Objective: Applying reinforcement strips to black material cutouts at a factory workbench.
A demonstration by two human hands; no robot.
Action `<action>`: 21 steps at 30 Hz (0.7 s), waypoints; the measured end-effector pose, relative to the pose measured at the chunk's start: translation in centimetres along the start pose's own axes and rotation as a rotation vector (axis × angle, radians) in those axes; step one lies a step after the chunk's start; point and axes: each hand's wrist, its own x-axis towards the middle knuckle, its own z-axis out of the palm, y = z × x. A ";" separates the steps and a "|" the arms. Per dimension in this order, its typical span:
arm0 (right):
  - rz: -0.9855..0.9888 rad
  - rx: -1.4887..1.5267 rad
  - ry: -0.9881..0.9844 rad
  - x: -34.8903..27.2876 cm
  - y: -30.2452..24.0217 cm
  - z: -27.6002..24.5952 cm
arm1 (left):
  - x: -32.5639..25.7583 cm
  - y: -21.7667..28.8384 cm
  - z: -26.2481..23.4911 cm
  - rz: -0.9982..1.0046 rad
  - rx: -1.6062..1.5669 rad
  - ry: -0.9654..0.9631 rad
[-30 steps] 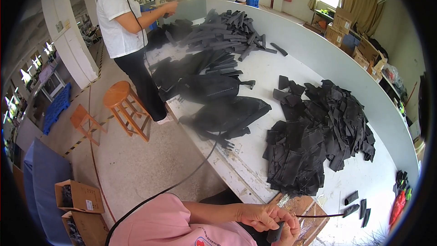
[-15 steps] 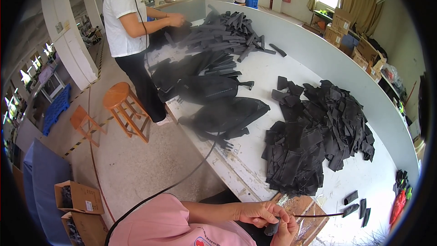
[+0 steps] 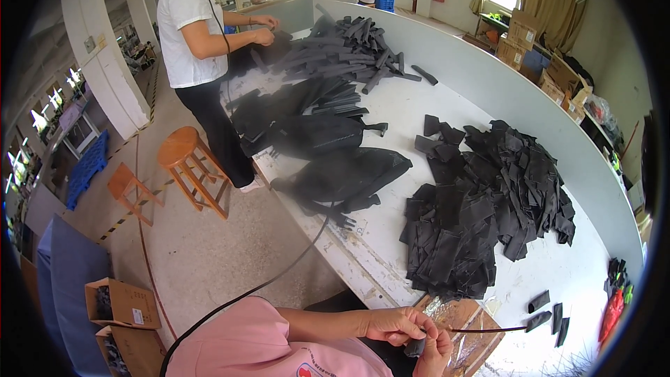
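Observation:
Near the table's front edge, my left hand [image 3: 396, 324] and my right hand [image 3: 437, 356] are closed together, fingertips meeting. Between them they pinch a small rolled piece of black fabric [image 3: 414, 348], part of it hidden by the fingers. A thin dark rod [image 3: 485, 331] reaches from beside my right fingertips to a short black fabric tube [image 3: 538, 320] on the table. More small tubes [image 3: 557, 318] lie around that one. Beyond my hands spreads a big pile of flat black fabric pieces [image 3: 453, 237].
A wooden board [image 3: 474, 345] is at the near edge of the white table [image 3: 391, 244]. Black bags [image 3: 349, 174] and a heap of black tubes [image 3: 356, 49] lie farther off. A co-worker in white [image 3: 195, 35] stands at the far left, near a wooden stool [image 3: 188, 150].
My hands stay almost in place, with the rolled fabric piece slightly shifted between the fingers. The co-worker's hands have moved a little to the left.

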 end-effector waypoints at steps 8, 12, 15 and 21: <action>0.042 -0.059 0.026 -0.5 0.9 -0.2 | -0.4 -0.7 -0.4 -0.013 -0.004 0.060; 0.073 0.145 0.042 -0.5 1.5 -1.0 | 0.1 -0.4 0.1 -0.075 0.045 0.087; 0.159 0.232 -0.003 -0.2 1.4 -1.3 | -0.2 0.0 -0.1 -0.052 0.089 0.099; 0.132 0.282 -0.009 -1.0 -1.1 -3.3 | 2.1 1.7 3.2 -0.138 0.177 0.146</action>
